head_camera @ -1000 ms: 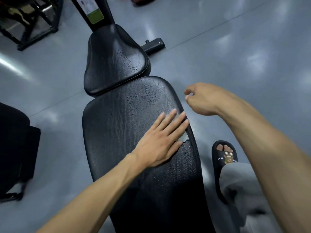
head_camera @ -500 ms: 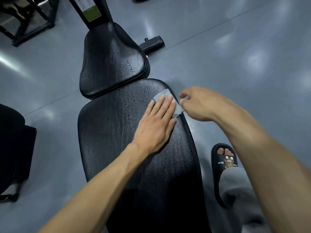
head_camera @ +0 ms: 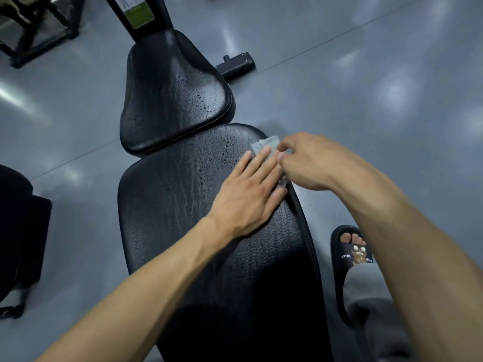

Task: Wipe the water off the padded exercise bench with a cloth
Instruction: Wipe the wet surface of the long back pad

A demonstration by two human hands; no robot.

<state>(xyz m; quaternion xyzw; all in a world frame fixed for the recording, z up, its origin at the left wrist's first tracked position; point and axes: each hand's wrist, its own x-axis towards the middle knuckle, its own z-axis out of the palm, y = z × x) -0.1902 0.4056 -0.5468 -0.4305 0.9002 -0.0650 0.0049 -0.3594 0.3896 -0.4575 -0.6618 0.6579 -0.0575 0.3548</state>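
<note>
Right hand (head_camera: 311, 163) has closed in beside the left hand (head_camera: 251, 194), fingertips curled onto the grey cloth (head_camera: 264, 145), apparently pinching it. Left lies flat, pressing it at the surface's (head_camera: 183, 218) far right edge. Risk: cloth slips off, droplets (head_camera: 214, 155) missed.

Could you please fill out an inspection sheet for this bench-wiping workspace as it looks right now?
Surface: long back pad black, droplets near its far end.
Job's things: grey cloth at the pad's far right edge; seat pad beaded with water.
Clutter: nothing seen.
Grippers: left hand flat on cloth; right hand at the cloth's edge, grip unclear.
Cables: nothing seen.
Surroundings: grey floor; black slipper; black metal frame.
</note>
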